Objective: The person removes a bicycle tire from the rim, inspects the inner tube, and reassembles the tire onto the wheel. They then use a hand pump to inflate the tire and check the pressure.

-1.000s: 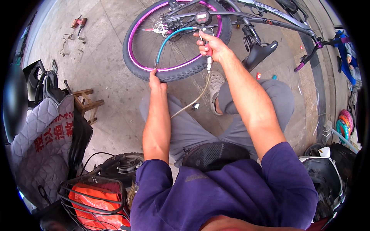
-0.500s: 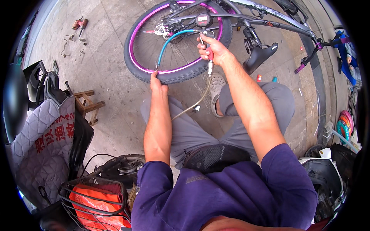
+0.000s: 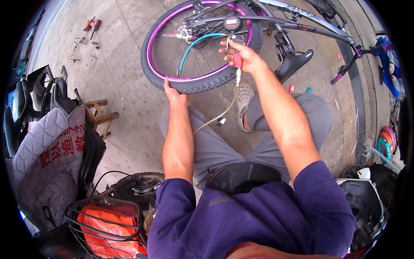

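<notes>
An upturned bicycle lies on the pavement ahead, its wheel (image 3: 200, 82) black-tyred with a purple rim. My left hand (image 3: 174, 93) presses on the near side of the tyre. My right hand (image 3: 241, 54) grips the red handle of an air inflator gun (image 3: 236, 64), whose round gauge (image 3: 233, 23) sits over the spokes. A teal hose (image 3: 194, 45) runs from the gauge toward the rim. A pale air hose (image 3: 215, 118) trails from the handle down past my knee. The black saddle (image 3: 297, 62) rests on the ground to the right.
A small wooden stool (image 3: 100, 114) stands to the left, beside a quilted grey cover (image 3: 47, 155). A wire basket with an orange bag (image 3: 108, 226) sits at lower left. Tools (image 3: 90, 26) lie on the pavement far left. Coloured items (image 3: 386, 144) crowd the right edge.
My right hand with the inflator has shifted slightly up over the wheel. My left hand stays on the tyre.
</notes>
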`<state>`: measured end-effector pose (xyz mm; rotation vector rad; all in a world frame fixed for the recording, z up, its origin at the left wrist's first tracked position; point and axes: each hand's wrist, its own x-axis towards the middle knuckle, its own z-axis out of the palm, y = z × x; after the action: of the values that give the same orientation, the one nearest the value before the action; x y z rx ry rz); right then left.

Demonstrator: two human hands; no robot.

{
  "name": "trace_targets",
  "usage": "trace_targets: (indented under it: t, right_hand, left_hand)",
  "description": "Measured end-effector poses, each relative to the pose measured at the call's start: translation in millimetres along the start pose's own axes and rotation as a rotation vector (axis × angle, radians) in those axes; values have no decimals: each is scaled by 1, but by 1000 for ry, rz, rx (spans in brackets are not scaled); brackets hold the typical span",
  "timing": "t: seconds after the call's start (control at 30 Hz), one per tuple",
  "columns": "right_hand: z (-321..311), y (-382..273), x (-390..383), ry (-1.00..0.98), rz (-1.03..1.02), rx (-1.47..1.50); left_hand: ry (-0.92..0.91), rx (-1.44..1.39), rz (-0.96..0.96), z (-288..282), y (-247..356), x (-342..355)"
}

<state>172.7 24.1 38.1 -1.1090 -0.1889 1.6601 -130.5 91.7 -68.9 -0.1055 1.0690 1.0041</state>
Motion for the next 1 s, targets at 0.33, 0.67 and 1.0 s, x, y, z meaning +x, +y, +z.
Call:
trace_targets:
  t: [0.33, 0.67, 1.0]
  right_hand:
    - [5, 6, -5, -15, 37, 72]
    - [3, 5, -4, -16, 47, 107]
    - [8, 7, -2, 37, 38, 46]
  left_hand:
    - [30, 5, 33, -7, -4, 9]
    - [30, 25, 54, -2, -4, 7]
    - [43, 35, 35, -10, -3, 14]
